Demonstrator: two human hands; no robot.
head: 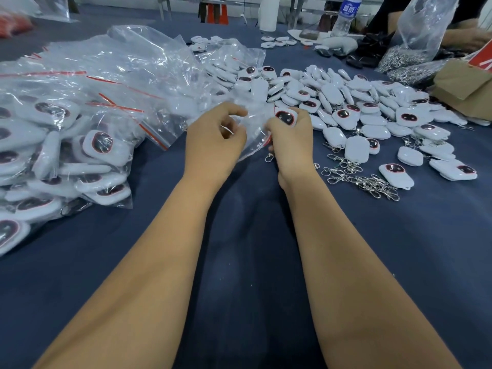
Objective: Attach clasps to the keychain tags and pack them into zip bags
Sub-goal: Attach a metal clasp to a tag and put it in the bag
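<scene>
On my feed, a blue worktop (239, 262) carries bagged tags (61, 145) at left and loose keychain tags (359, 102) at right. Left hand (215, 139) pinches a clear zip bag (253, 129) at centre; right hand's (291, 139) grip holds one tag (286, 118), its clasp (269, 157) dangling.

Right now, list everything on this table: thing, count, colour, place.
packed zip bags: a heap, clear with red strips, left
empty zip bags: a pile, clear, back left
loose tags: many, white with dark faces, right of centre
clasps: a cluster, silver, near right
sack of clasps: one, clear, back right
water bottle: one, clear, back
table cloth: dark blue
left hand: pinches held zip bag
right hand: grips held tag at the bag's mouth
</scene>
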